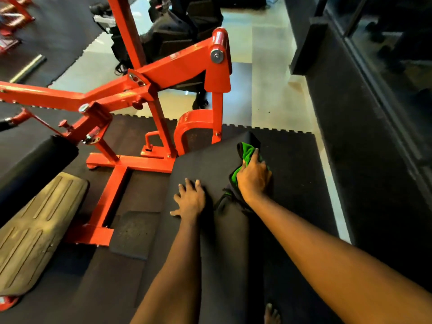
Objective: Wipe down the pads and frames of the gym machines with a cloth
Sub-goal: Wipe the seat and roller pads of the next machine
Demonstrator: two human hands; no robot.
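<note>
- Left hand (pixel 190 198) is lying flat on the black pad (pixel 205 164), fingers spread out
- right hand (pixel 253 177) is gripping a bunched-up green cloth (pixel 247 152) and pressing it down near the pad's far end, just beside the left hand
- orange frame (pixel 163 69) is standing right behind the pad, with a tan footplate (pixel 35 230) sitting off to the left

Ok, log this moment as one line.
right hand holds green cloth on black pad | left hand flat on pad | red frame untouched
</note>
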